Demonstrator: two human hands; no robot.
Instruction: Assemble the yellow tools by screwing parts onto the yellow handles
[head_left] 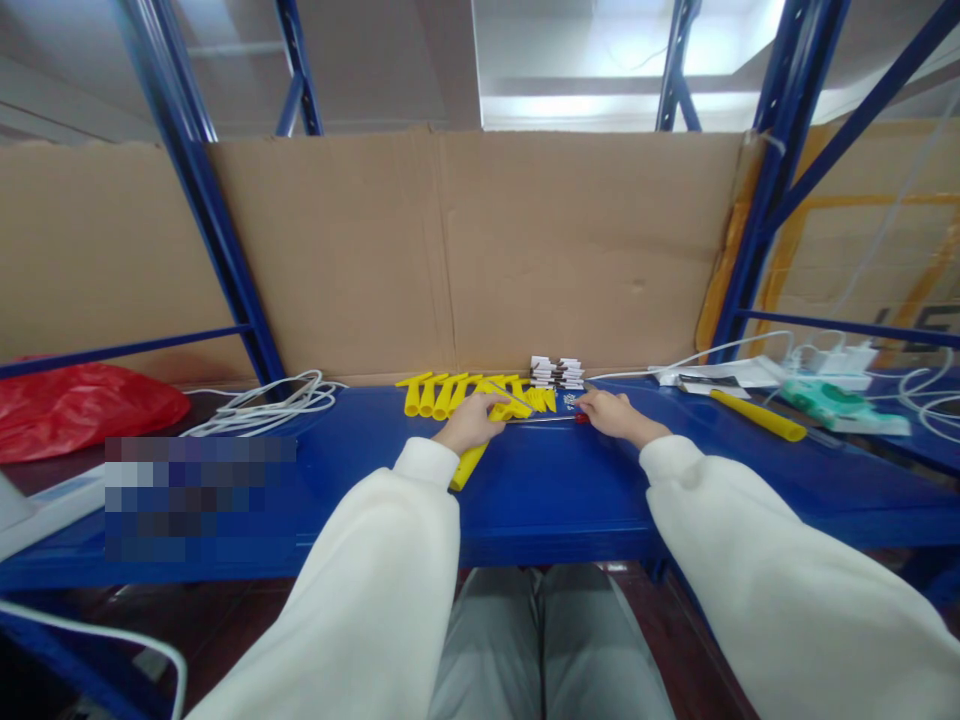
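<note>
My left hand (471, 421) is closed around a yellow tube-shaped handle (469, 468), whose lower end points toward the table's front edge. Just past its fingers lie small yellow pieces (541, 401) and a thin rod. A row of yellow T-shaped handles (437, 396) stands behind. My right hand (611, 414) has its fingertips pinched beside a scatter of small silvery parts (569, 400); what they hold, if anything, is too small to make out. A thin metal shaft with a red end (582, 418), like a screwdriver, lies under those fingertips.
White and black pieces (556, 372) are stacked against the cardboard (480, 250). Another yellow handle (759, 416) and a green packet (832, 402) lie right on the blue table (555, 500). Coiled white cable (300, 400) and a red bag (90, 405) are left. Blue posts flank both sides.
</note>
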